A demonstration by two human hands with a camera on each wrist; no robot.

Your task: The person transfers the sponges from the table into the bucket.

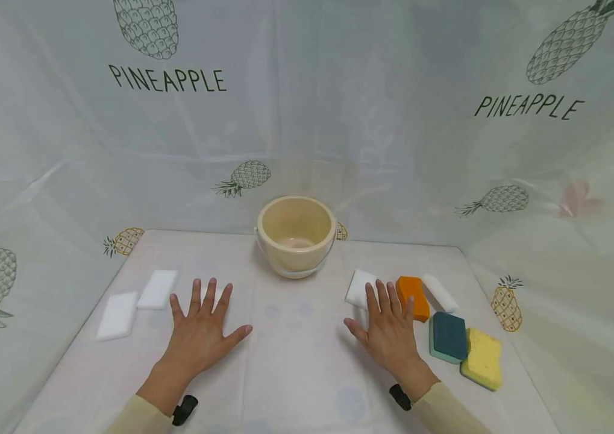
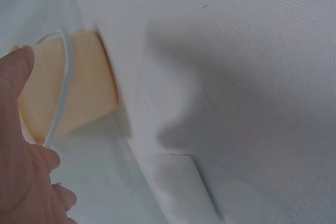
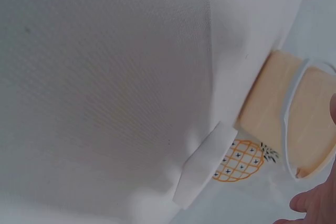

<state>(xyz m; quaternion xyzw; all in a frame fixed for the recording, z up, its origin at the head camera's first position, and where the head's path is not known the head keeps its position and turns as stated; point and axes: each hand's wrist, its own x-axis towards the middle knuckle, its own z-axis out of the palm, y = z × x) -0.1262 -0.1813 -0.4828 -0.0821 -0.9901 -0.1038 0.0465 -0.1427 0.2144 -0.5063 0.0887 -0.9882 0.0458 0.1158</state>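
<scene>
My left hand [image 1: 198,340], palm down with fingers spread, is above the table's left half and holds nothing. Its thumb and fingertips show at the left edge of the left wrist view [image 2: 26,145]. My right hand [image 1: 391,337] has its fingers straight and holds nothing; its fingertips overlap the view of a white sponge [image 1: 358,288] and lie beside an orange sponge [image 1: 414,298]. Beyond and between both hands, a cream bucket [image 1: 297,241] stands upright, its pale handle lowered at the front. Its inside looks empty.
Two white sponges [image 1: 117,316] [image 1: 158,289] lie at the left. Right of my right hand are a white block [image 1: 439,293], a dark teal sponge [image 1: 449,337] and a yellow sponge [image 1: 482,358]. A pineapple-print sheet [image 1: 307,138] hangs behind the table [image 1: 296,374].
</scene>
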